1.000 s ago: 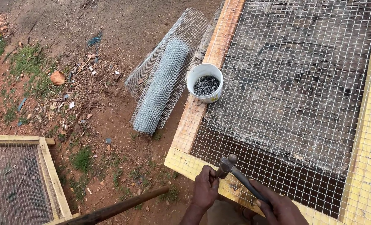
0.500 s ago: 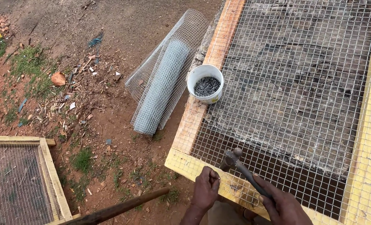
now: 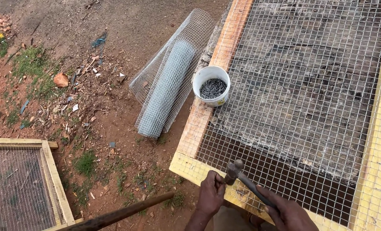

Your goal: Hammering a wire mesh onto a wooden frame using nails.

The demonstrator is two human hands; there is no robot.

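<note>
My right hand [image 3: 288,212] grips the dark handle of a hammer [image 3: 241,176] at the bottom of the view. Its metal head hovers just over the near yellow rail of a wooden frame [image 3: 201,113] covered with wire mesh [image 3: 301,85]. My left hand [image 3: 210,195] rests on that rail right beside the hammer head, fingers pinched together as if on a nail; the nail itself is too small to see. A white tub of dark nails [image 3: 211,85] stands on the frame's left rail.
A roll of wire mesh [image 3: 167,81] lies on the bare red dirt left of the frame. A second mesh-covered wooden frame [image 3: 49,171] sits at the bottom left. A long wooden stick [image 3: 122,213] lies across the ground near my left arm. Debris and grass litter the dirt.
The hammer head has moved slightly down and toward the near rail, closer to my left hand. My left hand stays in place on the rail.
</note>
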